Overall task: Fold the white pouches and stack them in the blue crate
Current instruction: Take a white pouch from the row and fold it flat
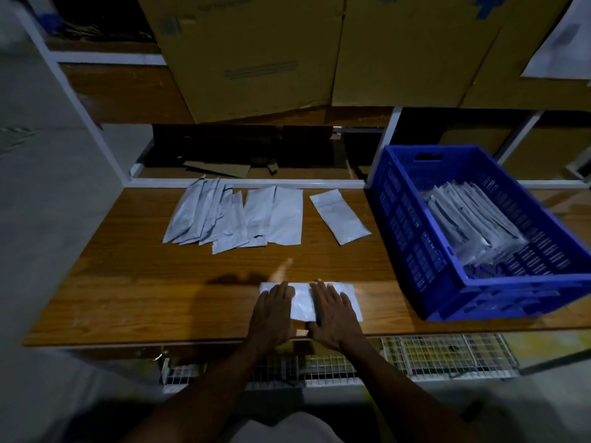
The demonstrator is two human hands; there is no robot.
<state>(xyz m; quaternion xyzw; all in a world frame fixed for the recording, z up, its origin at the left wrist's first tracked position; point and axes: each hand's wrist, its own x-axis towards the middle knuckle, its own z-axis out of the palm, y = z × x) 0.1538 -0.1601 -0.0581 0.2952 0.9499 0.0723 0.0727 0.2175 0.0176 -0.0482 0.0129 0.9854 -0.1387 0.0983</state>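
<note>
1. Table (128, 282): brown wood-grain top, seen from above and in front; it carries all the pouches and the crate.
2. Pouch under the hands (302, 302): white, lying flat and crosswise near the front edge of the table, just right of the middle. Its bare centre shows between the two hands; its left end lies beneath the left fingers, and its right end sticks out past the right hand.
3. Left hand (273, 314): flat, palm down, fingers straight and together, pressing on the left part of the pouch. Nothing is gripped.
4. Right hand (332, 318): flat, palm down, fingers straight and slightly spread, pressing on the right part of the pouch. The thumbs of both hands nearly meet at the pouch's near edge, by the table front.
5. Loose pouches (236, 215): a spread of white pouches, overlapping like a fan, at the back of the table, left of centre, well apart from the hands.
6. Single pouch (339, 215): white, lying alone and at a slant, between the spread and the crate, touching neither.
7. Blue crate (403, 225): plastic, slotted walls, standing on the right end of the table, its near corner close to the right hand.
8. Stacked pouches (470, 219): white pouches packed on edge in a leaning row inside the crate, toward its far side.
9. Cardboard boxes (256, 52): large, brown, on a white-framed shelf behind the table.
</note>
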